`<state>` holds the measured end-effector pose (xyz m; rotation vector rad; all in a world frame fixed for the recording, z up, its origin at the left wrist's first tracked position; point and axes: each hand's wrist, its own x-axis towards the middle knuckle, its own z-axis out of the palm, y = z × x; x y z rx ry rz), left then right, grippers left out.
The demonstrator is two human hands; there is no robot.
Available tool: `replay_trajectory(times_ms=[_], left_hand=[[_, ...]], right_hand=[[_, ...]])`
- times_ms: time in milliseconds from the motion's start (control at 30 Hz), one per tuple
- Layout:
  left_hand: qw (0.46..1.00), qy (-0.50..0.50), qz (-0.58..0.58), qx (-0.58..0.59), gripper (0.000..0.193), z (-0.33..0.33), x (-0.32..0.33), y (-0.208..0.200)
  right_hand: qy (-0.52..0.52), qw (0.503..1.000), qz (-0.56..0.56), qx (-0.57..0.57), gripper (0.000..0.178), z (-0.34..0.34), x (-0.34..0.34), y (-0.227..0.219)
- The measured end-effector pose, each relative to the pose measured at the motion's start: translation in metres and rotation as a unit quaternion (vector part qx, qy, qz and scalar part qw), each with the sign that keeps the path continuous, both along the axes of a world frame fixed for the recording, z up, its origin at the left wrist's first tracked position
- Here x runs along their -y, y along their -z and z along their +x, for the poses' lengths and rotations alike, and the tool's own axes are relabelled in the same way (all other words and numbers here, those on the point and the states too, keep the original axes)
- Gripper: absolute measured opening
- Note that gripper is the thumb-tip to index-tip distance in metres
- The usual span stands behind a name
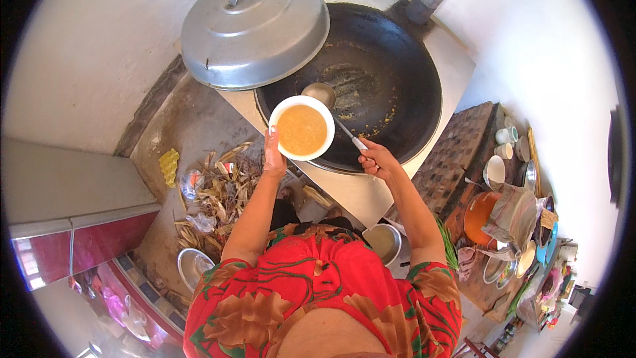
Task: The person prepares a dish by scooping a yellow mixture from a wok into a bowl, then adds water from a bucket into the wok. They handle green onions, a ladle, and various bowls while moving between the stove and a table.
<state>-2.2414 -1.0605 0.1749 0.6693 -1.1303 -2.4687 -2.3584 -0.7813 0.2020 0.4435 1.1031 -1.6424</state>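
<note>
Everything here arranges itself around the big black wok (371, 79) sunk into the pale stove top (344, 189). The left hand (273, 156) clasps a white bowl (302, 128) by its near rim, thumb over the edge and the fingers apparently underneath, and holds it level over the wok's near-left lip; kept there, any drip from the orange-yellow soup (301, 129) filling it would fall into the wok and not on the stove. The right hand (376, 159) is closed around the pale handle of a metal ladle (320, 93), gripping near the handle's end at the wok's near rim, so the hand stays back from the pan while the cup reaches in just beyond the bowl, close enough to pass food between them with little travel. The wok itself looks almost scraped out, with only yellowish residue on its bottom and near side. Its domed metal lid (255, 26) is parked at the wok's far-left edge, partly overlapping the rim and tilted up, out of the way of both arms yet within reach. Below the wok's left side, on the floor, lies a heap of dry husks and stalks (218, 192), probably fuel kept by the fire opening. To the wok's right, a side table (464, 152) carries cups, bowls and an orange pot (478, 215), handy for serving.
</note>
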Motion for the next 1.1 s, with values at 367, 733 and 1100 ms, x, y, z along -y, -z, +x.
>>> replay_trajectory(times_ms=[367,733,1100], left_hand=[[0.999,-0.011,-0.007,0.029,0.061,0.000,-0.003,-0.004],[0.999,-0.013,-0.001,0.046,0.066,0.001,-0.004,-0.007],[1.000,-0.001,0.016,0.001,0.057,0.003,0.001,0.006]], right_hand=[[0.030,0.991,-0.018,-0.128,0.063,0.041,-0.027,-0.088],[-0.062,0.906,0.108,-0.404,0.064,0.091,-0.053,-0.115],[-0.070,0.828,0.201,-0.520,0.058,0.072,-0.028,-0.072]])
